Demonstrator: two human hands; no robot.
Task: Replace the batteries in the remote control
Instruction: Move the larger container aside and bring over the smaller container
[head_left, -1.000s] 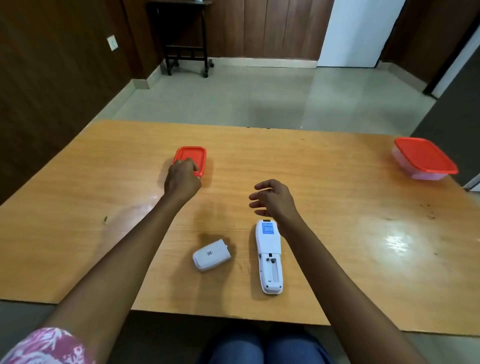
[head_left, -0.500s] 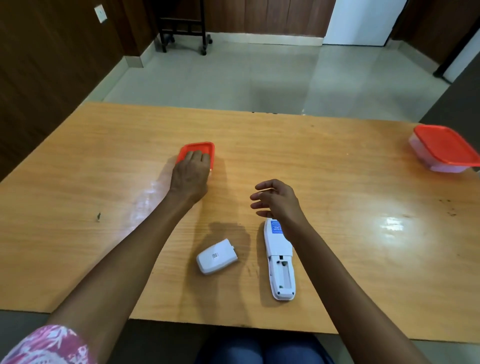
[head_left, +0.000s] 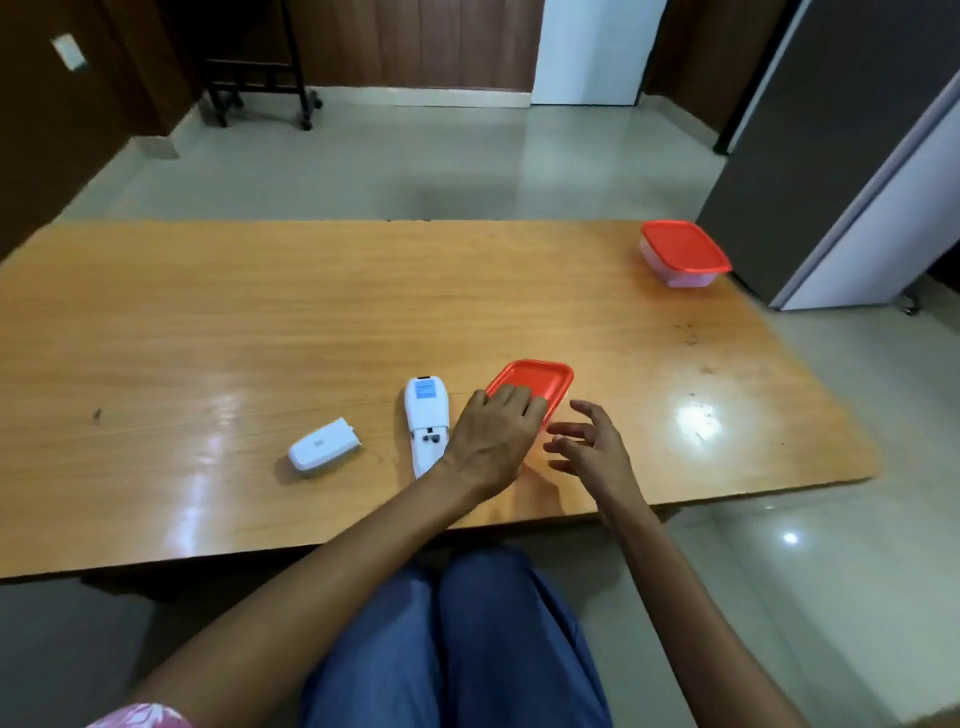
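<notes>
The white remote (head_left: 426, 410) lies face down on the wooden table (head_left: 260, 322), its battery compartment uncovered. Its white battery cover (head_left: 324, 445) lies loose to the left of it. A small container with a red lid (head_left: 540, 379) sits just right of the remote. My left hand (head_left: 491, 441) reaches across the remote's lower end and lies on top of this container, fingers curled over the lid. My right hand (head_left: 592, 447) hovers right beside it, fingers spread, holding nothing. Whether batteries are in the compartment cannot be made out.
A larger container with a red lid (head_left: 683, 249) stands at the table's far right corner. A grey cabinet (head_left: 831, 156) rises beyond the right edge. The table's near edge runs just below my hands, with my blue-trousered knees under it.
My left hand has brought the small red container from the left of the remote to its right side. My right hand has shifted right, off the remote. The camera has turned.
</notes>
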